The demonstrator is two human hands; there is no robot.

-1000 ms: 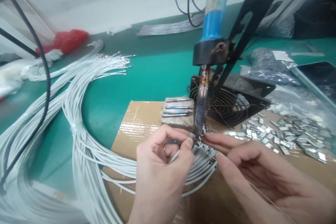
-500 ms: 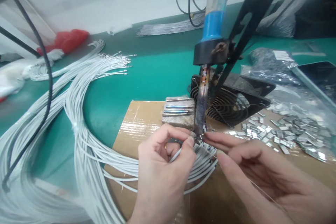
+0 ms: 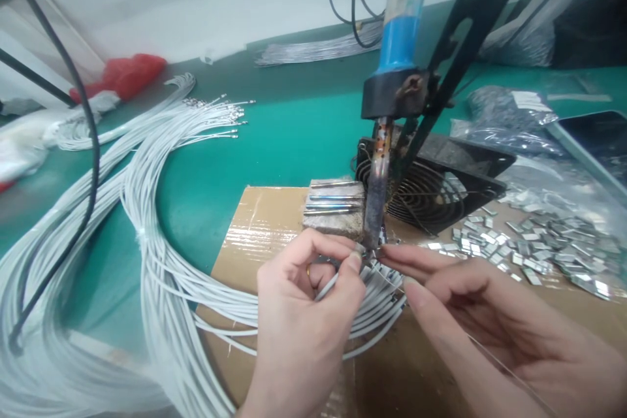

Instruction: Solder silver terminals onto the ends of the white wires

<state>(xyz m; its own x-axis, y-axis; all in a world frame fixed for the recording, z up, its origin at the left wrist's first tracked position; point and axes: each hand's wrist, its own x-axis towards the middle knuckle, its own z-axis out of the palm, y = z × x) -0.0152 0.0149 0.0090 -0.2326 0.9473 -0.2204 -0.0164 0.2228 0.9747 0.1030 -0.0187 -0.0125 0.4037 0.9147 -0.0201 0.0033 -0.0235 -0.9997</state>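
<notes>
A blue-handled soldering iron (image 3: 403,26) hangs upright in a black bracket, its dark tip reaching down between my hands. My left hand (image 3: 308,313) pinches the end of a white cable (image 3: 327,287) just left of the tip. On the right, my right hand (image 3: 490,320) has thumb and fingers closed round a thin wire (image 3: 509,372), with a fingertip close to the iron tip. The joint at the tip is small and partly hidden by my fingers. Behind my left hand, a grey block (image 3: 333,221) carries several thin metal rods.
Large bundles of white cables (image 3: 151,235) curve across the left and under my hands. A black fan (image 3: 426,199) stands behind the iron. Many small metal pieces (image 3: 529,241) lie at the right on cardboard (image 3: 264,228). Plastic bags (image 3: 509,117) lie farther back.
Both hands stay nearly in place; the view has shifted very slightly.
</notes>
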